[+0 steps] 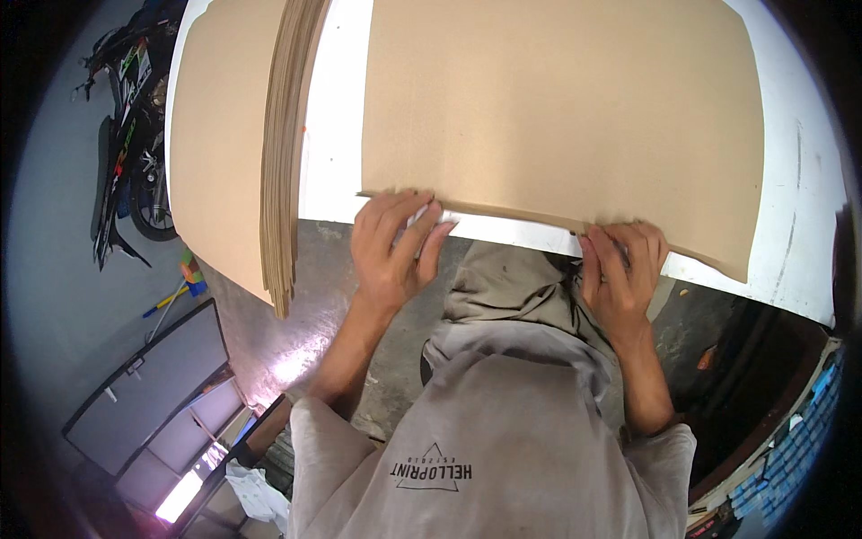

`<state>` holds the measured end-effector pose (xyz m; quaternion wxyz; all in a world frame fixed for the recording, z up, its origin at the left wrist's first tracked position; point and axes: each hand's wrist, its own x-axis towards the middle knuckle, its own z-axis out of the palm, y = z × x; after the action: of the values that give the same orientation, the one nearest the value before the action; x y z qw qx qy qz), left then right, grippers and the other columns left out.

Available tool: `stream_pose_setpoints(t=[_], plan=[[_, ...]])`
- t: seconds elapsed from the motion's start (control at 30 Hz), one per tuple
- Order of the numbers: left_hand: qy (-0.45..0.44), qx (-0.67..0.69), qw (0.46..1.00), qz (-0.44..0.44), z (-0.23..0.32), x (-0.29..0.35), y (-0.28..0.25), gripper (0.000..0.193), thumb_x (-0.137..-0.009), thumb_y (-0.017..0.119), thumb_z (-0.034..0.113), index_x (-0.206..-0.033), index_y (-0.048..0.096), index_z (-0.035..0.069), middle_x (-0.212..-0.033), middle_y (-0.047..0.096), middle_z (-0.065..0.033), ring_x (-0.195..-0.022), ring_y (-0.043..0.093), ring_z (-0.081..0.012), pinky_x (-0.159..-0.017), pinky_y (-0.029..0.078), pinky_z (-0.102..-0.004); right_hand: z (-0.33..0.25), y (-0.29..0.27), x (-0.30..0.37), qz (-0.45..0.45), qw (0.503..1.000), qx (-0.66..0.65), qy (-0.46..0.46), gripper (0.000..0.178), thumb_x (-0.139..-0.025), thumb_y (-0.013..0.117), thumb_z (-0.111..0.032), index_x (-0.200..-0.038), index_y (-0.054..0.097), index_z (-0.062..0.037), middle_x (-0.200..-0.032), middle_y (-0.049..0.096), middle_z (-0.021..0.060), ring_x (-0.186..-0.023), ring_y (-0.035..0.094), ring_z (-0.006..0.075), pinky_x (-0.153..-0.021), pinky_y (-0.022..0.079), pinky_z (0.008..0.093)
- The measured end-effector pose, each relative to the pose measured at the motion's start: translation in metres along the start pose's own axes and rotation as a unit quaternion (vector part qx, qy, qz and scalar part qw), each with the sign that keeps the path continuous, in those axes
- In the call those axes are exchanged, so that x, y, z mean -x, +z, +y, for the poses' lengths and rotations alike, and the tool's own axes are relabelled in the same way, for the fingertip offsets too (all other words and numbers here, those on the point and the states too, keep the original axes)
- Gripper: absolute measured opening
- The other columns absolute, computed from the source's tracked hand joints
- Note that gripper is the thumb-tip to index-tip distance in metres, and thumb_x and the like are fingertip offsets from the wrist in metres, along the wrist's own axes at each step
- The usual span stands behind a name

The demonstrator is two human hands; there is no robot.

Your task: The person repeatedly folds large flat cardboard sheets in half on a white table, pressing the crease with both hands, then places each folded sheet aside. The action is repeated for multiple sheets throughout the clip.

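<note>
A large brown paperboard sheet [557, 108] lies flat on a white table [332, 117], its near edge running along the table's front. That edge looks slightly raised or folded in a narrow strip. My left hand [392, 247] grips the near edge toward its left end, fingers curled over it and thumb in front. Farther right, my right hand [624, 269] pinches the same edge, its fingertips bent onto the sheet. What lies under the fingertips is hidden.
Left of the sheet rests a thick stack of brown sheets [220, 135], its corner jutting past the table's front edge. A motorcycle [144, 135] stands beyond the table at left, and a grey panel [148, 386] is at lower left. Blue stacked items [790, 449] lie at lower right.
</note>
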<state>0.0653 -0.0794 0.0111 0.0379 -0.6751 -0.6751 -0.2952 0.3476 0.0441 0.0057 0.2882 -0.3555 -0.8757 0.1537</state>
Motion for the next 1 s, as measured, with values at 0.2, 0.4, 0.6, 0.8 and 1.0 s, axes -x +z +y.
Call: stream_pose_setpoints(t=[0.2, 0.4, 0.6, 0.8, 1.0], plan=[[-0.014, -0.01, 1.0, 0.002, 0.001, 0.018, 0.007, 0.026, -0.081, 0.089, 0.011, -0.104, 0.078, 0.006, -0.111, 0.076, -0.0109, -0.107, 0.071, -0.0305, -0.099, 0.052, -0.047, 0.005, 0.009, 0.017, 0.029, 0.999, -0.024, -0.011, 0.03, -0.074, 0.083, 0.003, -0.102, 0.077, -0.0045, -0.104, 0.069, 0.011, -0.1, 0.063, 0.0321, -0.091, 0.049, 0.0512], [-0.07, -0.005, 0.993, -0.092, 0.032, -0.027, 0.023, 0.037, -0.082, 0.089, 0.017, -0.115, 0.076, 0.008, -0.123, 0.074, -0.0109, -0.12, 0.069, -0.0318, -0.105, 0.051, -0.0491, 0.01, 0.014, 0.009, 0.041, 0.999, -0.025, -0.009, 0.033, -0.067, 0.074, -0.001, -0.1, 0.076, -0.0026, -0.105, 0.069, 0.0111, -0.097, 0.065, 0.0342, -0.088, 0.051, 0.0507], [0.042, 0.103, 0.988, -0.105, 0.064, -0.054, 0.07, 0.029, -0.081, 0.088, 0.015, -0.108, 0.081, 0.008, -0.134, 0.073, -0.0128, -0.133, 0.064, -0.0378, -0.113, 0.051, -0.0561, 0.024, 0.002, 0.018, 0.032, 0.999, -0.025, -0.027, 0.029, -0.071, 0.077, -0.005, -0.099, 0.076, 0.0003, -0.107, 0.069, 0.0123, -0.1, 0.067, 0.0324, -0.088, 0.055, 0.0495], [0.042, 0.102, 0.984, -0.142, 0.06, -0.054, 0.064, 0.026, -0.08, 0.09, 0.021, -0.097, 0.08, 0.005, -0.125, 0.075, -0.0148, -0.127, 0.066, -0.0387, -0.106, 0.054, -0.0559, 0.076, -0.065, 0.047, 0.08, 0.99, 0.093, 0.067, 0.023, -0.074, 0.08, 0.0, -0.097, 0.078, -0.0036, -0.099, 0.072, 0.0113, -0.099, 0.068, 0.0328, -0.085, 0.054, 0.0464], [-0.003, 0.1, 0.979, -0.18, 0.097, -0.073, 0.079, 0.036, -0.081, 0.09, 0.023, -0.112, 0.078, 0.009, -0.129, 0.07, -0.012, -0.133, 0.06, -0.0395, -0.117, 0.044, -0.0554, 0.09, -0.067, 0.046, 0.035, 0.992, 0.074, 0.098, 0.021, -0.076, 0.087, -0.01, -0.093, 0.075, -0.004, -0.093, 0.068, 0.0101, -0.092, 0.064, 0.0313, -0.085, 0.048, 0.0448]])
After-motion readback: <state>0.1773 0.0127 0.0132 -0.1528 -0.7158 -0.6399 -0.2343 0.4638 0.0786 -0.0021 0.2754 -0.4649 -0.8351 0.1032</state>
